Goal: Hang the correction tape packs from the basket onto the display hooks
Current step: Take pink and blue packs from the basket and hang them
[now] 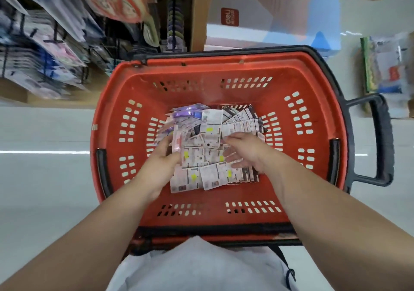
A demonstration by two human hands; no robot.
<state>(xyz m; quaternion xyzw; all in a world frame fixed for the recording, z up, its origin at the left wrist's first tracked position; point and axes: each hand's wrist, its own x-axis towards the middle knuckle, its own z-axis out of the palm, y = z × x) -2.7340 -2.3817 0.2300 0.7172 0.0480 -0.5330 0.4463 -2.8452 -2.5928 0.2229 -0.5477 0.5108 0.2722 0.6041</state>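
A red plastic basket (pixel 313 133) stands on the floor below me. A pile of correction tape packs (pixel 210 131) lies on its bottom, mostly white card backs up, a few purple ones at the far left. My left hand (pixel 161 163) is inside the basket and grips a small stack of packs (pixel 179 149) at the pile's left side, thumb on top. My right hand (pixel 246 154) lies on the pile's right side with its fingers curled round the edges of some packs. Display hooks (pixel 56 42) with hanging packs fill the shelf at upper left.
The basket has black handles, one folded out at the right (pixel 380 138). A cardboard shelf post (pixel 199 15) rises behind the basket. More packaged goods (pixel 385 66) lean at the far right. Pale floor (pixel 44 178) lies to the left of the basket.
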